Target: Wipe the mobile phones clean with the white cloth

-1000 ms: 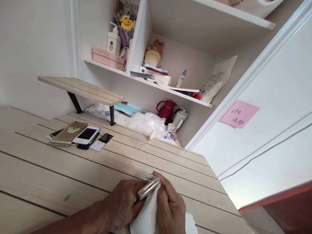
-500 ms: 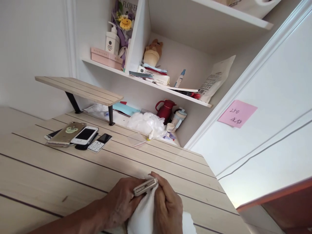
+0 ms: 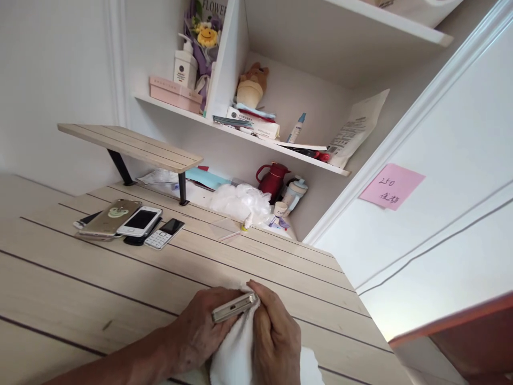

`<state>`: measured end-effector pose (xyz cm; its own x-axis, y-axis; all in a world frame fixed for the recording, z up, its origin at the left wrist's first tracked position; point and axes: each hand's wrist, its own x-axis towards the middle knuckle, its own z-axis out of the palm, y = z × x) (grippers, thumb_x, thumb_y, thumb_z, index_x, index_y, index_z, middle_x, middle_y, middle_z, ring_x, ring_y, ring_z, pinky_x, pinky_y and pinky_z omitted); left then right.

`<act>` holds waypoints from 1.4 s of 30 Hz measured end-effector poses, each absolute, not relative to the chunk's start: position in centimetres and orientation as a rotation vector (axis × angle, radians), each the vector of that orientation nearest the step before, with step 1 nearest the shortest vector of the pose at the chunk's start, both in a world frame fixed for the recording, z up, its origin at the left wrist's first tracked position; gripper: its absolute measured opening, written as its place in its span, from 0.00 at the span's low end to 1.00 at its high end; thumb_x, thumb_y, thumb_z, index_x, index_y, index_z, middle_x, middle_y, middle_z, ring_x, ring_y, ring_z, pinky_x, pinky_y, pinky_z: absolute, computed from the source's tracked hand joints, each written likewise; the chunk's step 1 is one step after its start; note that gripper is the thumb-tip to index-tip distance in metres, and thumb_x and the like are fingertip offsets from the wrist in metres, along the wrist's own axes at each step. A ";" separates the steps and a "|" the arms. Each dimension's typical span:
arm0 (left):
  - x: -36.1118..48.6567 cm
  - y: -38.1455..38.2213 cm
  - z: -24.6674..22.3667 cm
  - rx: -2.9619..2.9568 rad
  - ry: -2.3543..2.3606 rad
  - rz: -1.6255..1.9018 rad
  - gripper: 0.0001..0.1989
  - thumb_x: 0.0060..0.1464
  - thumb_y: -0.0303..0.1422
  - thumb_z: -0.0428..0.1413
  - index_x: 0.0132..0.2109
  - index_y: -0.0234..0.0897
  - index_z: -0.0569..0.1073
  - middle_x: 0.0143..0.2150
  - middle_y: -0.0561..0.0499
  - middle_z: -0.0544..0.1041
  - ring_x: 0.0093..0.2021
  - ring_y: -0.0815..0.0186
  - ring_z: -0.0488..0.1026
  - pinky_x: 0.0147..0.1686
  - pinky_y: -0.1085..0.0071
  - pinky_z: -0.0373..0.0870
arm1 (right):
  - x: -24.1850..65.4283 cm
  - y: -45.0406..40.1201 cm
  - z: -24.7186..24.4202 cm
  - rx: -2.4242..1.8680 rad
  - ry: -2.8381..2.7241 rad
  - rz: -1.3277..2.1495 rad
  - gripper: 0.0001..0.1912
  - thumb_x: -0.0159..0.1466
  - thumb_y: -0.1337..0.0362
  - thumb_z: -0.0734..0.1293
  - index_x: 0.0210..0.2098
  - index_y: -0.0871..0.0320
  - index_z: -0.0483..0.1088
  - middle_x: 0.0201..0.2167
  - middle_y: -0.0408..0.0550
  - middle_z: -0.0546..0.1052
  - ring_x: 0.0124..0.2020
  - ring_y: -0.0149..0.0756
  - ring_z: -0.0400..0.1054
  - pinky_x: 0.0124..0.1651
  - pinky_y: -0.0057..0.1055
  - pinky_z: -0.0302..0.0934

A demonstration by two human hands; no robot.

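At the far left of the plank-topped table [image 3: 160, 286], a gold phone [image 3: 106, 222] lies stacked over a partly covered phone [image 3: 85, 220]. Just right of it, a white touchscreen phone [image 3: 138, 222] rests on a black phone [image 3: 135, 240], with a white keypad phone [image 3: 163, 235] beside them. In the near middle, the left hand [image 3: 200, 323] is clamped on a silver-edged phone [image 3: 233, 308], which is held edge-on above the table. White cloth [image 3: 230, 355] hangs below the phone and reaches its right end, where the right hand [image 3: 276, 337] grips the cloth in bent fingers. Farther right, a pink sticky note [image 3: 393, 186] is on the wall.
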<state>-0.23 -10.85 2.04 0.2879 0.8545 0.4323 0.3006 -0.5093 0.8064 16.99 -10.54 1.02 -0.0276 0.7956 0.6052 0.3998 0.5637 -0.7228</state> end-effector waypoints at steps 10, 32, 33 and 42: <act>0.2 -10.6 1.5 1.858 1.007 1.163 0.10 0.66 0.34 0.54 0.44 0.41 0.81 0.36 0.53 0.83 0.35 0.66 0.78 0.37 0.74 0.73 | 16.2 -11.2 1.8 -1.037 -1.467 0.550 0.07 0.69 0.62 0.65 0.41 0.52 0.77 0.41 0.45 0.79 0.43 0.34 0.74 0.47 0.26 0.66; -0.2 -10.4 1.5 1.751 0.950 1.290 0.11 0.60 0.33 0.59 0.49 0.40 0.81 0.49 0.44 0.83 0.47 0.58 0.80 0.49 0.66 0.75 | 16.9 -10.3 1.5 -0.907 -1.674 0.440 0.17 0.68 0.70 0.64 0.50 0.48 0.80 0.48 0.48 0.81 0.48 0.38 0.78 0.50 0.30 0.73; -0.2 -10.3 1.5 1.743 0.960 1.300 0.11 0.60 0.33 0.59 0.49 0.40 0.81 0.48 0.44 0.84 0.46 0.59 0.80 0.48 0.66 0.76 | 16.8 -10.4 1.6 -0.938 -1.645 0.484 0.16 0.68 0.68 0.65 0.50 0.48 0.80 0.48 0.48 0.81 0.49 0.38 0.77 0.51 0.31 0.72; -0.3 -10.4 1.4 1.782 0.977 1.194 0.05 0.60 0.30 0.58 0.38 0.37 0.80 0.35 0.50 0.81 0.35 0.63 0.76 0.36 0.72 0.72 | 15.3 -12.3 2.3 -0.823 -1.589 0.328 0.19 0.68 0.70 0.64 0.53 0.46 0.79 0.49 0.48 0.81 0.50 0.40 0.77 0.52 0.34 0.72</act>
<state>-0.34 -10.39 1.44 0.2686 0.8929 0.3613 0.1774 -0.4145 0.8926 15.25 -12.31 2.29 0.0092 0.6672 0.7448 0.3176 0.7043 -0.6348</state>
